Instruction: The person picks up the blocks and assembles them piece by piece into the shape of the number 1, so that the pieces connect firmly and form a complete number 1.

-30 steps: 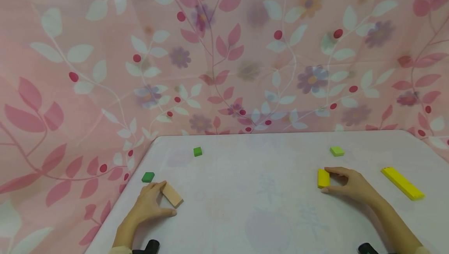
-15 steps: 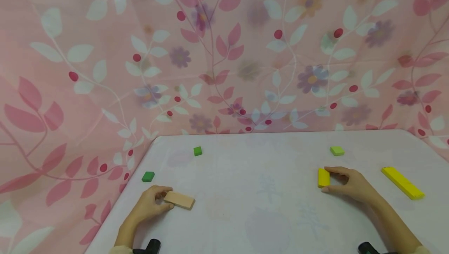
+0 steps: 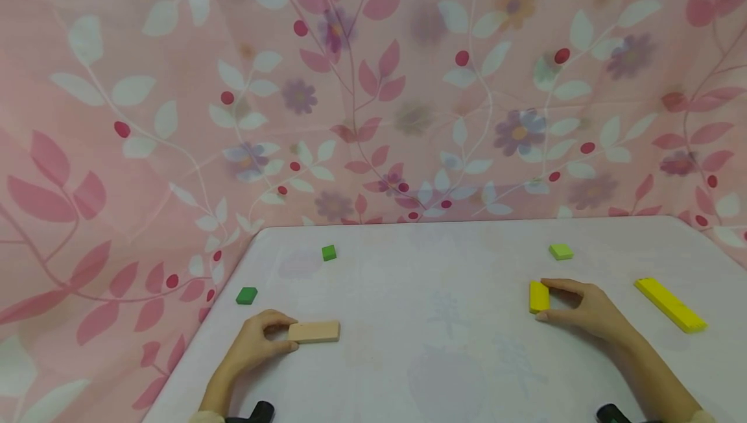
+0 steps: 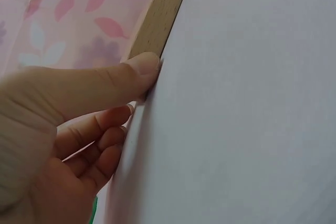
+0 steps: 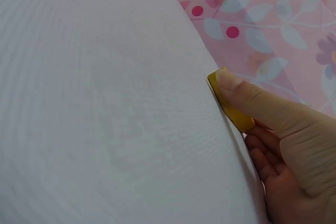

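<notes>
Plain wooden block [image 3: 318,331], long, rect., light tan, unpainted; lies on white worktop [image 3: 420,267] at person's L, long side running L to R, its L end pinched by L hand [image 3: 255,340]. Yellow block [image 3: 538,297], shorter, rect., lies well apart at R, long side running front to back, gripped btwn thumb & fingers of R hand [image 3: 588,311].

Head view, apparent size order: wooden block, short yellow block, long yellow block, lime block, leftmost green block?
1. Long yellow block
2. Wooden block
3. Short yellow block
4. Lime block and leftmost green block: too alike to rank
</notes>
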The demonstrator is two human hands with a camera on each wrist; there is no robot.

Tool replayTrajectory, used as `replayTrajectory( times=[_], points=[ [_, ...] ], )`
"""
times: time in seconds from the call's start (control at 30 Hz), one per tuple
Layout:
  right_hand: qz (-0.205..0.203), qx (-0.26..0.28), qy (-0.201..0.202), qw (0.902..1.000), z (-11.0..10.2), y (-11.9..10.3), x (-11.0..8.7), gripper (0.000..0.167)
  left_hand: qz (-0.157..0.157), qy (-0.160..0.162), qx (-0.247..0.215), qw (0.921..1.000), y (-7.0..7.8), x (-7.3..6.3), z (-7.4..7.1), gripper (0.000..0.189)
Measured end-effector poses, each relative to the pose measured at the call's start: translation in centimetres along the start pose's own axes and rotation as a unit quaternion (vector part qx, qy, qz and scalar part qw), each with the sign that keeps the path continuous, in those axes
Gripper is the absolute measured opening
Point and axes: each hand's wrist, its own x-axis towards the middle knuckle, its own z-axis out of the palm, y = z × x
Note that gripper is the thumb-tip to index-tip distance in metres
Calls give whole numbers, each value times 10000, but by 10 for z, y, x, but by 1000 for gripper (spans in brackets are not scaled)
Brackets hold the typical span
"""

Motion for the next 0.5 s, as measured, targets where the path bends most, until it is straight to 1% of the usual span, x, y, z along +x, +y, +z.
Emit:
replayTrajectory(
  times=[0.03, 0.1, 0.23, 0.27, 0.37, 0.5],
  points=[
    [-20, 28, 12, 10000, 0, 0, 0, 65, 68, -7, -8, 10000, 0, 0, 1, 34],
    [-120, 88, 40, 9999, 0, 1, 0, 63, 92, -34, 0, 10000, 1, 1, 3, 34],
    [-244, 150, 82, 9996, 1, 1, 0, 62, -21, -147, -15, 9999, 1, 3, 5, 33],
    [-232, 152, 94, 9996, 1, 0, 0, 62, -53, -152, -18, 9999, 2, 3, 7, 32],
    [-208, 141, 65, 9997, 1, 0, 0, 62, -12, -141, -23, 9999, 4, 5, 10, 33],
    [-166, 88, 16, 9998, 1, 0, 0, 63, 102, -126, 50, 9999, 8, 6, 14, 32]
  ],
)
